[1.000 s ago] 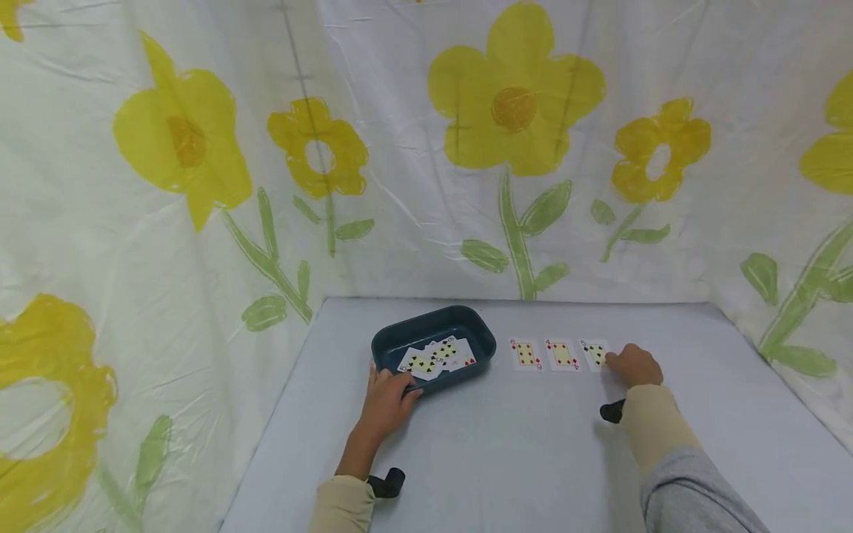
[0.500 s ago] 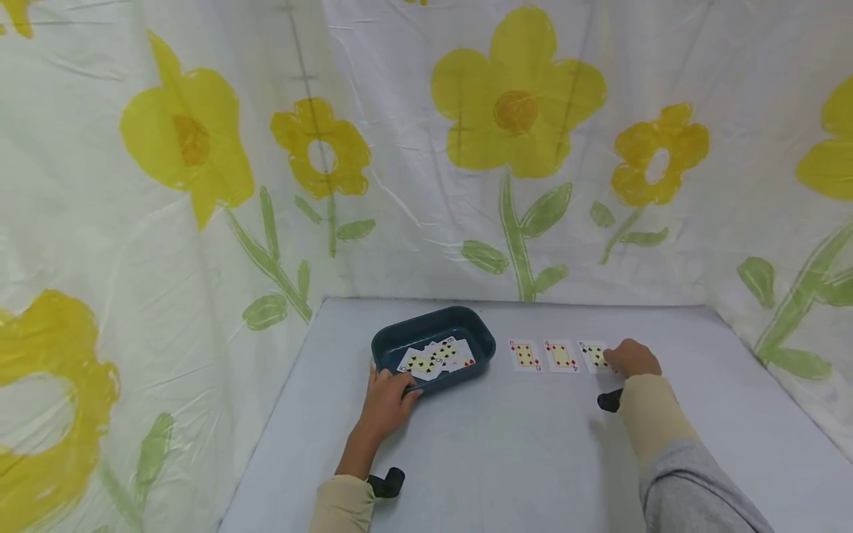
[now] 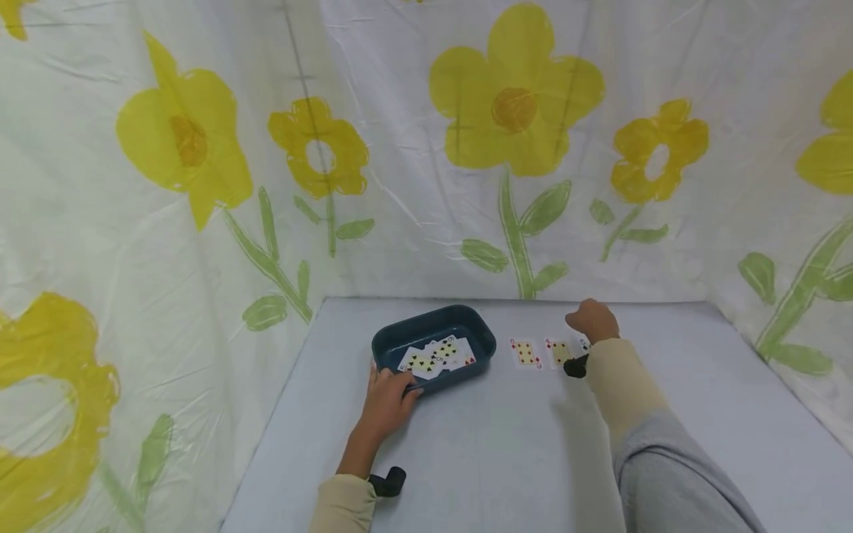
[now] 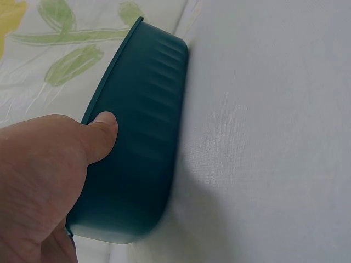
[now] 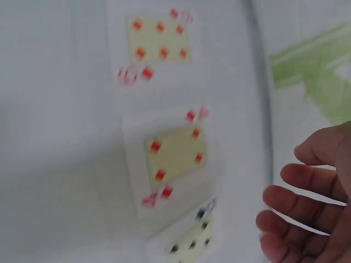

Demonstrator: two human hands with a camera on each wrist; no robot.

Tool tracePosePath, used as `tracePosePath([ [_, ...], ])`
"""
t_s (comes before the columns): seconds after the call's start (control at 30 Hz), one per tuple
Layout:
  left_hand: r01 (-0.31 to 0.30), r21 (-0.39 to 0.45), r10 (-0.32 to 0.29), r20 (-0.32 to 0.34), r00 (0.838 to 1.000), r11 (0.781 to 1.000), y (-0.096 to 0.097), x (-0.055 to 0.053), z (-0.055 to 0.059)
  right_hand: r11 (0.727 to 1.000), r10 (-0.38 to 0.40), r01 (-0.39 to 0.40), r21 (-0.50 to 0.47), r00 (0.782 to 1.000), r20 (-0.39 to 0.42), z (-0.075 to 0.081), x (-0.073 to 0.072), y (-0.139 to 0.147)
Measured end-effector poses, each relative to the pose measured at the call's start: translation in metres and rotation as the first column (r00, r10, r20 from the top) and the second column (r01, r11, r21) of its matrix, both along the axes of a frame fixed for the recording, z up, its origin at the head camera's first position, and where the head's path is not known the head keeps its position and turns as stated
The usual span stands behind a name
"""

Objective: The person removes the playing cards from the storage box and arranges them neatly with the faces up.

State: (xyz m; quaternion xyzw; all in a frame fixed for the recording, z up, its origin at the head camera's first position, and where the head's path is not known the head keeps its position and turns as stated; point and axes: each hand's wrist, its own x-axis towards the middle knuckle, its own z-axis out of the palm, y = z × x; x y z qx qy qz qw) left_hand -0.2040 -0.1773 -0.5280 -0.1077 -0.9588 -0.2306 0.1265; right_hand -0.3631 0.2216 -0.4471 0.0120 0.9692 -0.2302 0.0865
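Observation:
My left hand point(image 3: 386, 403) grips the near left rim of a dark teal tray point(image 3: 416, 332). In the left wrist view its thumb presses the outer wall of the tray point(image 4: 140, 126). Several playing cards point(image 3: 421, 363) lie loosely overlapped inside. My right hand point(image 3: 595, 320) hovers at the far side of a row of face-up cards; the right wrist view has its fingers point(image 5: 301, 205) loosely bent around nothing. That row holds a six of diamonds point(image 5: 159, 41), a four of diamonds point(image 5: 173, 156) and a black-suited card point(image 5: 192, 241), partly hidden in the head view by my right arm.
A white-covered table point(image 3: 493, 451) carries everything. Behind it hangs a white curtain point(image 3: 413, 244) with yellow flowers, meeting the table's far edge. Black wrist-worn devices point(image 3: 388, 483) sit at both wrists.
My right hand has left the black-suited card and moved left and away from me, toward the table's far edge. My left hand and the tray have stayed put.

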Motion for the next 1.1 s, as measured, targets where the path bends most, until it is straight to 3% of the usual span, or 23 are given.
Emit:
tracePosePath([
  [0.17, 0.004, 0.003, -0.004, -0.002, 1.0, 1.0, 0.0, -0.001, 0.001, 0.997, 0.075, -0.075, 0.002, 0.997, -0.027, 0.011, -0.016, -0.038],
  [0.47, 0.015, 0.008, -0.015, -0.005, 1.0, 1.0, 0.002, -0.001, 0.002, 0.981, 0.191, -0.186, 0.062, 0.978, -0.086, 0.032, -0.024, -0.11],
  [0.7, 0.01, 0.006, -0.01, 0.002, 1.0, 1.0, -0.002, -0.001, 0.001, 0.98, 0.196, -0.191, 0.062, 0.977, -0.088, 0.023, -0.022, -0.164],
  [0.87, 0.012, 0.012, -0.012, -0.004, 1.0, 1.0, -0.003, 0.0, 0.002, 0.976, 0.212, -0.21, 0.05, 0.977, -0.035, 0.01, -0.018, -0.2],
  [1.1, 0.009, -0.001, -0.009, 0.005, 1.0, 1.0, 0.001, -0.001, 0.0, 0.964, 0.264, -0.264, 0.033, 0.965, 0.007, 0.002, -0.003, -0.228],
])
